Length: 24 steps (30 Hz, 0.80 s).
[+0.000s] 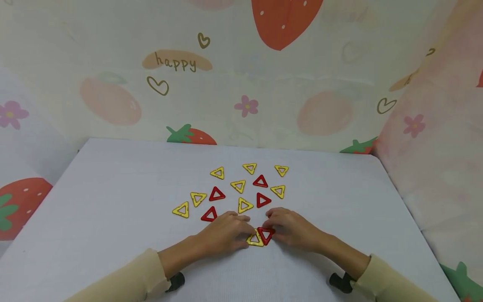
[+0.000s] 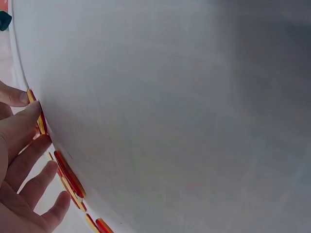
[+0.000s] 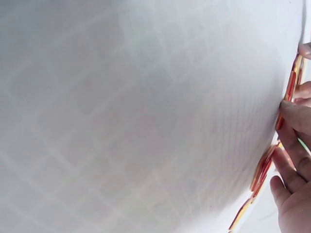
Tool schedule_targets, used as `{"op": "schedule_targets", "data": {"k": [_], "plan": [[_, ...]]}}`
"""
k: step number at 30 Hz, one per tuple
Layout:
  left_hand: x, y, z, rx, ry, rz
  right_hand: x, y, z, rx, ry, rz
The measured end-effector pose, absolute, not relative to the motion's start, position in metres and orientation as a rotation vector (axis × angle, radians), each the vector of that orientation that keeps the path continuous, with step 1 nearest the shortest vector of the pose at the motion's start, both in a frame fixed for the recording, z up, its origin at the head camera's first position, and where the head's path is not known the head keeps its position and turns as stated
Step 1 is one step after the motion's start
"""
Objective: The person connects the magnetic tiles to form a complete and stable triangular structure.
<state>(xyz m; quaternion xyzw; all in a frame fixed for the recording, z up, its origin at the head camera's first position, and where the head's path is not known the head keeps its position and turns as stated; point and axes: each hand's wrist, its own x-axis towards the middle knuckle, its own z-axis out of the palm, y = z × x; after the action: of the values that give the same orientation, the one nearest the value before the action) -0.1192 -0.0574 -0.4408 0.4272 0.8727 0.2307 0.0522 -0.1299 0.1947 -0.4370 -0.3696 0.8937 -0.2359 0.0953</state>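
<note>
Edge to edge on the white table lie a yellow triangular frame tile point(image 1: 255, 243) and a red triangular frame tile point(image 1: 261, 236). My left hand point(image 1: 226, 233) pinches the yellow tile at its left side, between thumb and fingers. From the other side, my right hand point(image 1: 296, 228) grips the red tile by its right corner. Both wrist views show the fingertips low at the tabletop, with the tiles seen edge-on. A bit of another red piece point(image 1: 269, 215) peeks out by the right fingers, mostly hidden.
Several more yellow triangle tiles point(image 1: 238, 186) and red triangle tiles point(image 1: 216, 194) lie scattered flat beyond the hands. One red tile point(image 1: 208, 215) sits right beside the left hand, partly covered. A patterned backdrop point(image 1: 245, 75) stands behind the table's far edge.
</note>
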Motion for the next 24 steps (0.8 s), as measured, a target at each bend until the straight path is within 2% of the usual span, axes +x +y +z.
{"op": "schedule_targets", "data": {"k": [24], "plan": [[-0.1197, -0.0549, -0.4368, 1.447, 2.65, 0.508, -0.1282, 0.199, -0.4357, -1.199, 2.695, -0.527]]}}
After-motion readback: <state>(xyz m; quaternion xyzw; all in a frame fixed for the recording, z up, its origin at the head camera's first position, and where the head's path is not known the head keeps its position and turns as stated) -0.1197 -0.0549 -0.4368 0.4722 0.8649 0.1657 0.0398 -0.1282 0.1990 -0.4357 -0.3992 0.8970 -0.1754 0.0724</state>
